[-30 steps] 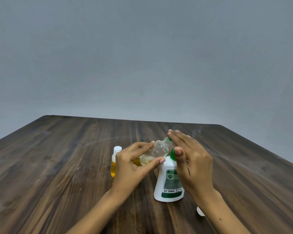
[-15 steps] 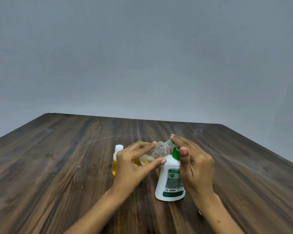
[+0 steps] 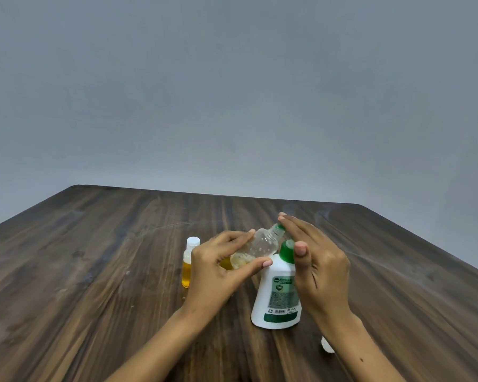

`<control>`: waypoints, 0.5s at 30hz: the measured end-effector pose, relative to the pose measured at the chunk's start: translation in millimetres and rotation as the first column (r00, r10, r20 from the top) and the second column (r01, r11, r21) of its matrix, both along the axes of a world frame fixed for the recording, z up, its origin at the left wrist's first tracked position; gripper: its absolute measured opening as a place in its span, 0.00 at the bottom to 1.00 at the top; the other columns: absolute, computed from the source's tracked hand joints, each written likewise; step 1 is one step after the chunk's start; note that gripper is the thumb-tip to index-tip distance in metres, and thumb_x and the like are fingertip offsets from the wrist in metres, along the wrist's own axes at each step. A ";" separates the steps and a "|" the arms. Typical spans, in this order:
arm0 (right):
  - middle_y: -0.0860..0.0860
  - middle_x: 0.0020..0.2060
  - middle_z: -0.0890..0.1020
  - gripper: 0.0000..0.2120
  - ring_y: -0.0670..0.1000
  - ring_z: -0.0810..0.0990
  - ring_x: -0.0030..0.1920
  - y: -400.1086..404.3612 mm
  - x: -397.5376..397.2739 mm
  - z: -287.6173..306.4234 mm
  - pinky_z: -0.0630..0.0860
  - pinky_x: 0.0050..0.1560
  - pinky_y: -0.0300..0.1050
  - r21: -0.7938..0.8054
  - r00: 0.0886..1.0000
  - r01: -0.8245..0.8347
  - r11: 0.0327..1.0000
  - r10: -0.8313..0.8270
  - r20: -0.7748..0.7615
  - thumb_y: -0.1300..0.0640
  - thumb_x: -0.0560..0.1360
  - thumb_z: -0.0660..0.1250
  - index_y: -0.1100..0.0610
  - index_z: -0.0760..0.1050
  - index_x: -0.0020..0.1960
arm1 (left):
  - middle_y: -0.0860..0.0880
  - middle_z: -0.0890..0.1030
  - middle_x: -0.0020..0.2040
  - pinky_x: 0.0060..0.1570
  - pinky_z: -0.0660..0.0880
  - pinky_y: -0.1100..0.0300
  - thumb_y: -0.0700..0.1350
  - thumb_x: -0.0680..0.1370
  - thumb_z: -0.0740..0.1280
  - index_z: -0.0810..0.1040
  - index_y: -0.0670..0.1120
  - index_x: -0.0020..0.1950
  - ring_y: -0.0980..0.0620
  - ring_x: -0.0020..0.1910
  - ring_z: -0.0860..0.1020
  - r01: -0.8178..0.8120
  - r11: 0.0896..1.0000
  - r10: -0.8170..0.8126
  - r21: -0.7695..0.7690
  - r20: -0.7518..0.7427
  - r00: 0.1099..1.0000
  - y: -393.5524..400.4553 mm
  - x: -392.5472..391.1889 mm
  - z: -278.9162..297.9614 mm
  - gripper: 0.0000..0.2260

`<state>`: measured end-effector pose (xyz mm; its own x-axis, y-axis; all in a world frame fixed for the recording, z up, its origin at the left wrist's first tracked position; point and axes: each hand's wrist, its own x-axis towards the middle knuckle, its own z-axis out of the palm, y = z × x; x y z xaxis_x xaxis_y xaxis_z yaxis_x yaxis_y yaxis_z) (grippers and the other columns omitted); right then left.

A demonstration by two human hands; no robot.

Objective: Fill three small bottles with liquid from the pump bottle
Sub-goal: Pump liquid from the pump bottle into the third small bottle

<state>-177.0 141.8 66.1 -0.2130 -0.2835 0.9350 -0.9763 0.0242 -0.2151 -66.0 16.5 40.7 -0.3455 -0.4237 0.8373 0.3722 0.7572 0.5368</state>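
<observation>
A white pump bottle with a green pump neck and green label stands on the wooden table. My left hand grips a small clear bottle, tilted with its mouth up at the pump's nozzle; a little pale liquid lies in its lower end. My right hand lies over the pump head with straight fingers, thumb beside the green neck. A small capped bottle with yellow liquid stands to the left. Another yellow-filled bottle is mostly hidden behind my left hand.
A small white cap lies on the table by my right forearm, partly hidden. The table's far edge runs in front of a plain grey wall.
My right hand pushed down on the pump head half a second ago and has come back up. My left hand keeps the clear bottle at the nozzle.
</observation>
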 end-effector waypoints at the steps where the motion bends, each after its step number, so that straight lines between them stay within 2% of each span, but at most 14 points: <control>1: 0.48 0.57 0.81 0.33 0.45 0.78 0.59 0.5 -0.7 0.5 0.77 0.56 0.50 0.003 1.000 -0.006 1.000 0.006 -0.005 0.37 0.81 0.43 0.55 0.80 0.59 | 0.56 0.84 0.50 0.48 0.78 0.67 0.53 0.67 0.77 0.84 0.44 0.57 0.61 0.50 0.82 0.004 1.000 -0.004 0.000 0.001 1.000 0.4 -0.8 0.1 0.22; 3: 0.48 0.56 0.82 0.33 0.46 0.79 0.58 -0.9 -1.5 -1.4 0.78 0.56 0.52 -0.013 1.000 -0.007 1.000 0.008 0.018 0.37 0.81 0.43 0.56 0.81 0.58 | 0.55 0.84 0.50 0.48 0.78 0.67 0.53 0.67 0.77 0.84 0.45 0.58 0.61 0.51 0.82 0.003 1.000 -0.003 -0.012 0.006 1.000 -0.9 -1.6 -1.0 0.22; 7: 0.47 0.54 0.83 0.33 0.46 0.81 0.55 -4.8 1.2 -7.3 0.81 0.47 0.51 -0.028 0.998 -0.003 1.000 0.005 0.067 0.37 0.81 0.45 0.56 0.82 0.56 | 0.54 0.85 0.50 0.48 0.80 0.64 0.53 0.67 0.77 0.83 0.45 0.58 0.60 0.50 0.82 -0.018 1.000 0.019 -0.021 0.019 1.000 -4.1 -0.8 -2.7 0.22; 11: 0.44 0.56 0.80 0.33 0.45 0.79 0.57 -1.8 3.2 1.5 0.79 0.50 0.48 0.001 0.999 -0.024 1.000 0.023 0.045 0.37 0.81 0.44 0.56 0.81 0.58 | 0.54 0.84 0.50 0.48 0.79 0.65 0.52 0.67 0.78 0.83 0.44 0.59 0.60 0.50 0.82 -0.014 1.000 0.014 -0.007 0.017 1.000 0.5 -0.5 -1.3 0.23; 15: 0.48 0.56 0.82 0.34 0.48 0.80 0.57 -1.5 3.8 5.1 0.78 0.52 0.49 0.022 0.999 -0.002 1.000 0.001 0.037 0.37 0.81 0.44 0.57 0.82 0.57 | 0.53 0.84 0.49 0.48 0.77 0.68 0.51 0.66 0.78 0.83 0.44 0.58 0.60 0.49 0.82 -0.017 1.000 0.017 0.003 0.013 1.000 0.7 -1.7 -1.5 0.23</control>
<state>-173.2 140.4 71.2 -0.2469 -0.3046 0.9199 -0.9677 0.0282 -0.2504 -67.7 17.2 39.2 -0.3491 -0.4320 0.8315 0.3524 0.7617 0.5437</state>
